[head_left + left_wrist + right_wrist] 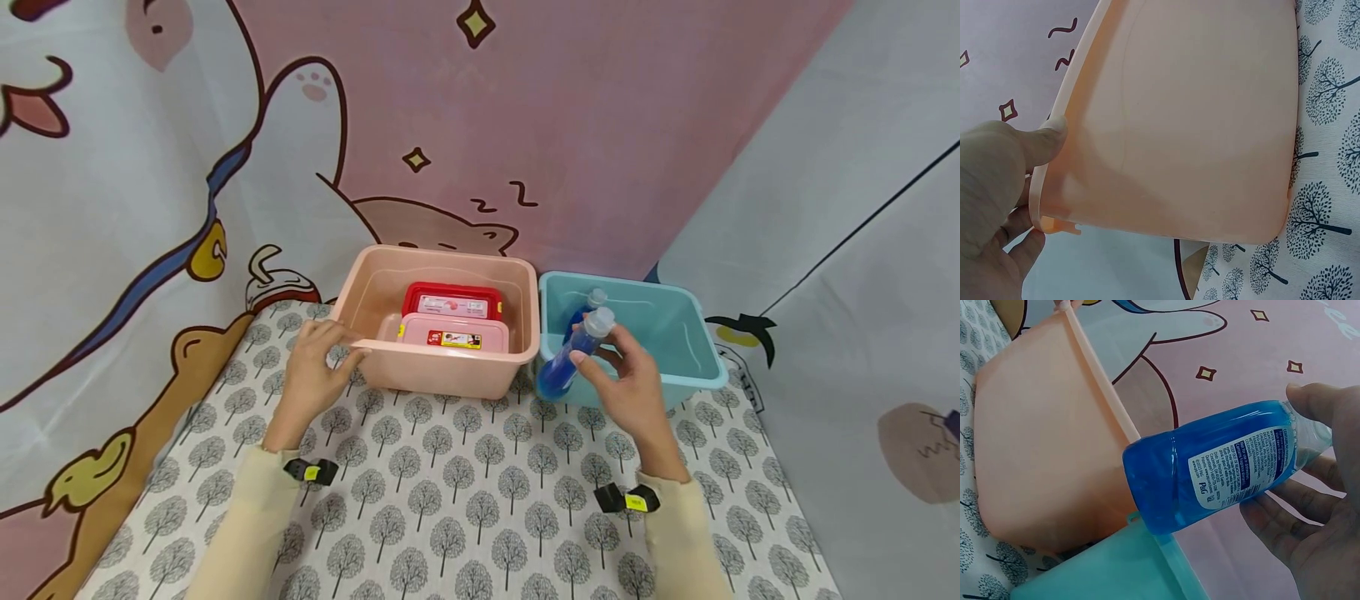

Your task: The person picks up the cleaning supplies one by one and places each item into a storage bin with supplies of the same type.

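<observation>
A peach plastic bin (435,367) stands on the tree-print cloth. My left hand (318,367) pinches its rim at the near left corner, thumb over the edge and fingers outside, as the left wrist view shows. In the bin lie a red flat box (412,298) and a pink-lidded box (487,332), both labelled. My right hand (630,379) holds a bottle of blue liquid (1166,475) by its clear upper part, tilted, over the near left rim of the teal bin (697,333). Its white label faces the right wrist camera. Another blue bottle (596,297) is inside the teal bin.
The two bins stand side by side at the back of the table, with the printed cloth (450,500) in front of them. Behind them hangs a pink and white cartoon curtain (600,125). A pale curtain (862,333) borders the right side.
</observation>
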Demonstrator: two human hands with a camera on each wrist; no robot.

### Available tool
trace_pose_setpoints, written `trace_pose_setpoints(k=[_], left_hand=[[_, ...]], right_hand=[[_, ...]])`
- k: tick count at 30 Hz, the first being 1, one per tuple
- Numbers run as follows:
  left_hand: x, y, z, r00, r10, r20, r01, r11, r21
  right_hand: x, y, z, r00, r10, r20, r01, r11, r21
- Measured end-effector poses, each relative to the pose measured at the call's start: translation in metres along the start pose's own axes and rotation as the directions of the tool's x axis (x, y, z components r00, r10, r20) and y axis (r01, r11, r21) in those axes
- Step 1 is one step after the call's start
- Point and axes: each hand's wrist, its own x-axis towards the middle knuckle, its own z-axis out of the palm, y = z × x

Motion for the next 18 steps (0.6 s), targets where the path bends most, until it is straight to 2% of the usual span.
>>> trace_pose_setpoints(k=[6,18], left_hand=[[0.0,0.0,0.0,1.0,-0.002,-0.004,0.002,1.0,-0.003],[0.0,0.001,-0.001,1.0,0.009,-0.005,-0.009,1.0,0.001]], right_hand=[[0.002,-0.002,-0.006,1.0,-0.029,0.006,0.029,0.999,-0.017],[0.008,-0.001,-0.02,1.0,0.022,-0.005,-0.022,0.996,-0.088]])
